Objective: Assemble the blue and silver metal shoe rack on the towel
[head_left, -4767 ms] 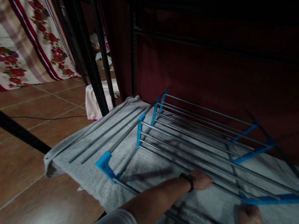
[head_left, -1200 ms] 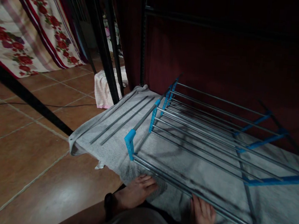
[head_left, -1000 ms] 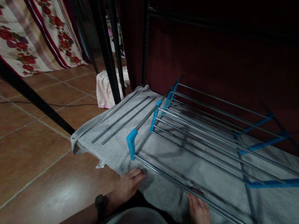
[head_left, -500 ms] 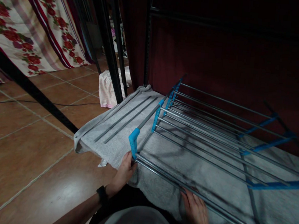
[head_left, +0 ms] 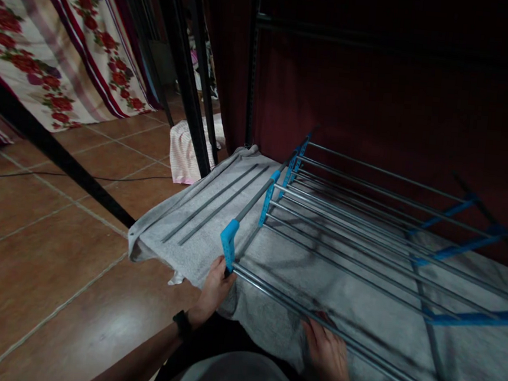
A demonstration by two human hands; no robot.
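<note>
A rack of metal rods (head_left: 348, 234) with blue plastic connectors stands on a grey cloth (head_left: 204, 251). My left hand (head_left: 216, 285) is closed at the lower end of the nearest blue connector (head_left: 229, 241), where the front rods begin. Further right, my right hand (head_left: 326, 351) has its fingers curled around the front rods (head_left: 297, 307) from the near side; its fingertips are partly hidden beneath them. Two loose metal rods (head_left: 215, 205) lie side by side on the cloth, left of the rack.
Black metal posts (head_left: 192, 78) and a slanted black bar (head_left: 62, 150) frame the left side. Behind the rack hangs a dark red cloth (head_left: 377, 106). A striped cloth (head_left: 186, 149) rests on the tiled floor (head_left: 49, 291), near a floral curtain (head_left: 63, 37) and a thin cable (head_left: 104, 178).
My right hand has shifted slightly left along the front rods. My left hand stays at the blue connector, and the whole view has moved only a little.
</note>
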